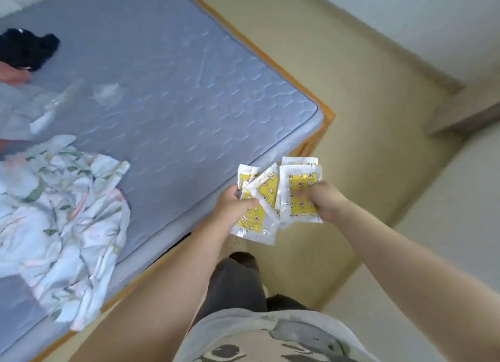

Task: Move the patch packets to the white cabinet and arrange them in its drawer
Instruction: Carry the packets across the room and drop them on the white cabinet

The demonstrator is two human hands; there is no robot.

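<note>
Packets (266, 192) sit fanned and uneven, some pinched in the left hand (233, 205), the rest in the right hand (326, 202), so a slick one may slip to the floor (351, 96).

No legible txt; patch packets (270, 199) (yellow, star print) too blurred

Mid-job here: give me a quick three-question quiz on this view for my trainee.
1. True or false: the patch packets lie on the mattress.
2. Which holds packets? A: left hand only. B: right hand only. C: both.
3. Fill in: the floral cloth lies on the ____.
Key: 1 false; 2 C; 3 mattress.
</note>
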